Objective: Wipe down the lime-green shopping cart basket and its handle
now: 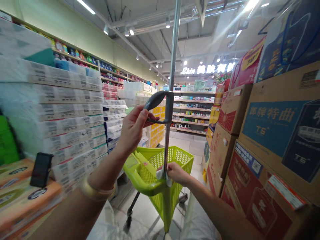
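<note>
Raised in front of me, my left hand [136, 125] is closed round the grey loop handle [169, 107] fixed to an upright metal pole [174, 50]. Lower down, my right hand [177, 173] pinches a white cloth or tissue [169, 181] and presses it round the foot of that pole. The pole stands at the near end of a lime-green shopping cart [147, 190] with a perforated basket. Part of the cloth is hidden behind the pole and my fingers.
Stacked wrapped packs [71, 110] rise at the left, with a black phone-like device [41, 170] on orange packs [17, 213]. Cardboard boxes [272, 113] line the right side. Stocked shelves [192, 103] stand at the aisle's far end. Tiled floor [147, 216] surrounds the cart's wheels.
</note>
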Action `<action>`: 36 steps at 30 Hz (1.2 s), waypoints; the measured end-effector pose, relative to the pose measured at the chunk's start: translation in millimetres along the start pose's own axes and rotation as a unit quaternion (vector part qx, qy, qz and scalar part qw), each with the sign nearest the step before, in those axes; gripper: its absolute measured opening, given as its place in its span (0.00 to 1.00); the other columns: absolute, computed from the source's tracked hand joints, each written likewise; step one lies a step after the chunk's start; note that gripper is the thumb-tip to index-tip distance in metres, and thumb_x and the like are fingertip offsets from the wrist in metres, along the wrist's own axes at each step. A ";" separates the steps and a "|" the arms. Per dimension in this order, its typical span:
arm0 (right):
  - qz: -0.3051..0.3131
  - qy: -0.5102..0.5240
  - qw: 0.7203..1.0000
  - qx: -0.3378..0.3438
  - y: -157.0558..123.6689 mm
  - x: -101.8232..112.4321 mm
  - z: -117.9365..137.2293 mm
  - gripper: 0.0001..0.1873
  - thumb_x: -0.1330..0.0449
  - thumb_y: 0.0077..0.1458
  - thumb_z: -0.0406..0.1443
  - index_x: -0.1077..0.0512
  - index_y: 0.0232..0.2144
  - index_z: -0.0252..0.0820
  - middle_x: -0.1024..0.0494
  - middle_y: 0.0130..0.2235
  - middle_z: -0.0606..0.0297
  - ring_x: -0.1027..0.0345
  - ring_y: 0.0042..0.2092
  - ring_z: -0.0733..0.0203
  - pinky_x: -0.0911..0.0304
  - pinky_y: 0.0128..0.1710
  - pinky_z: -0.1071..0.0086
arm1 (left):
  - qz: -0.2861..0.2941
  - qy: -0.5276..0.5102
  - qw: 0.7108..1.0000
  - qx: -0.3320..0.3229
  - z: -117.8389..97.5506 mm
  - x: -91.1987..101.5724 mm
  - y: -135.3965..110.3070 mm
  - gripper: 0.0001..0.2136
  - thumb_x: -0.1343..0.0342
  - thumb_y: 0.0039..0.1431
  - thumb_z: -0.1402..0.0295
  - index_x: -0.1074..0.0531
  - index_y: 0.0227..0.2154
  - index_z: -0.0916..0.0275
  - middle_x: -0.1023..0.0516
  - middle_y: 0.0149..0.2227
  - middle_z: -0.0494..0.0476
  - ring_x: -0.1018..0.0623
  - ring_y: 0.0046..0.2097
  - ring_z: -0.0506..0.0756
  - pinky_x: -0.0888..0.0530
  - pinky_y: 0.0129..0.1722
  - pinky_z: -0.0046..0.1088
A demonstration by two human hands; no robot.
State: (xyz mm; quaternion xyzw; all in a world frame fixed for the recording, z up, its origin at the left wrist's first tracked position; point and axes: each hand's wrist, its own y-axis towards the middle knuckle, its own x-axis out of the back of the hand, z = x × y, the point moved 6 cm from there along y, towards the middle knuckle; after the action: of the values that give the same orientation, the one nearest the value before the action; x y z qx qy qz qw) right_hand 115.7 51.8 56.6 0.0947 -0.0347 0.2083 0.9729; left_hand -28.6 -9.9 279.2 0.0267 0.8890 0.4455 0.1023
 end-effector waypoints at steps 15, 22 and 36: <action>-0.156 0.196 0.904 0.348 53.9 69.1 294.4 0.08 0.42 0.48 0.27 0.24 0.29 0.42 0.25 0.27 0.70 0.33 0.28 0.71 0.36 0.30 0.76 | 0.012 0.013 0.999 0.031 -5.9 5.0 -1.2 0.19 0.39 0.53 0.52 0.28 0.40 0.62 0.22 0.30 0.51 0.19 0.37 0.56 0.22 0.47 0.42; -0.260 -0.145 0.756 0.583 7.5 39.3 340.5 0.20 0.47 0.53 0.24 0.23 0.40 0.49 0.23 0.47 0.68 0.31 0.50 0.64 0.35 0.54 0.63 | 0.002 0.006 0.999 0.045 -5.4 8.5 -0.6 0.19 0.37 0.51 0.52 0.27 0.40 0.61 0.21 0.29 0.50 0.19 0.37 0.56 0.22 0.47 0.41; -0.083 -0.425 0.601 0.672 -40.3 -38.3 293.5 0.16 0.45 0.55 0.24 0.27 0.42 0.45 0.29 0.49 0.62 0.36 0.52 0.60 0.35 0.54 0.63 | 0.004 -0.014 1.000 0.012 3.4 8.9 2.8 0.16 0.37 0.52 0.54 0.26 0.37 0.61 0.21 0.34 0.51 0.21 0.35 0.50 0.23 0.37 0.24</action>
State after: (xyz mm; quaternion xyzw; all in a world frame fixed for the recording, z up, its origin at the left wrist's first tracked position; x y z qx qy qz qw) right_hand 89.2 -57.9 333.2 0.8018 -0.2871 0.0278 0.5234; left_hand -36.7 -4.3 278.1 0.0376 0.8928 0.4346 0.1127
